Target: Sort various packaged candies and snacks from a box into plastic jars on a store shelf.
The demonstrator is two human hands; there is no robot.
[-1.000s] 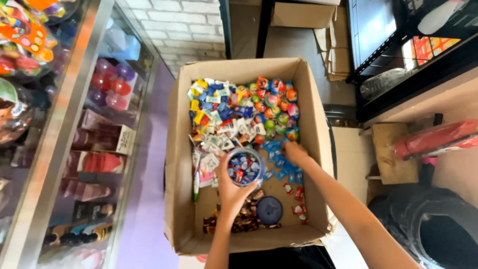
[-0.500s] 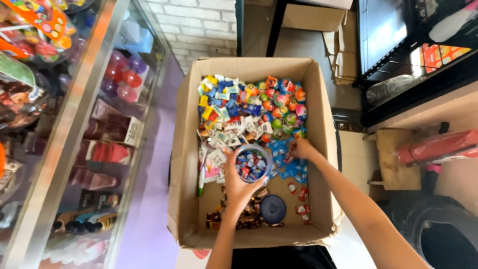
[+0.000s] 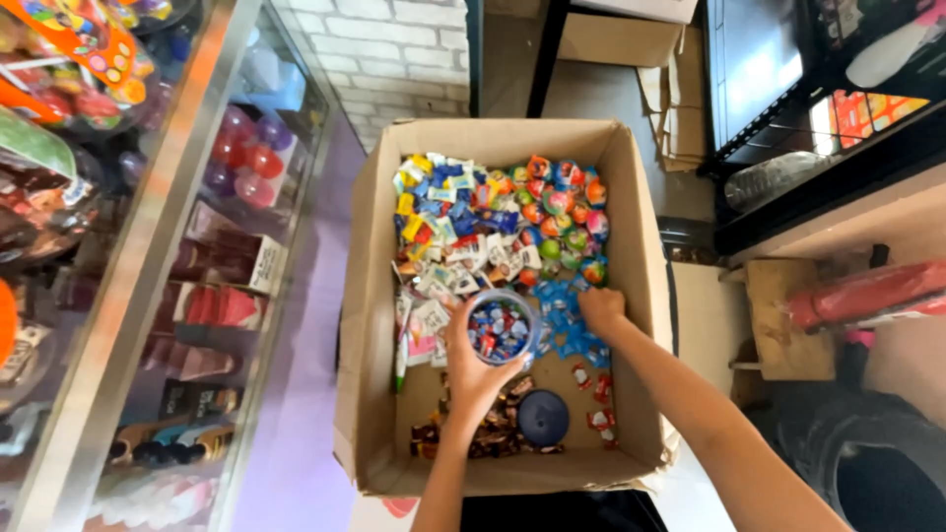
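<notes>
A shop floor is seen beside a glass display counter (image 3: 148,296). An open cardboard box (image 3: 374,325) holds wrapped sweets. A clear round jar (image 3: 501,328), part-filled, is gripped from below by the left hand (image 3: 475,366) over the box's middle. The right hand (image 3: 601,307) is closed on blue-wrapped sweets (image 3: 567,320). A dark lid (image 3: 543,417) lies on the box floor.

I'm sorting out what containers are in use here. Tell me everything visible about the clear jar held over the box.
The clear jar is a small round container, seemingly transparent plastic, open at the top with no lid on it. It is held roughly upright and is partly filled with small wrapped candies in blue, red and white. The left hand grips it from below and the side, above the cardboard box. The right hand is close beside it, resting on blue-wrapped candies.
</notes>
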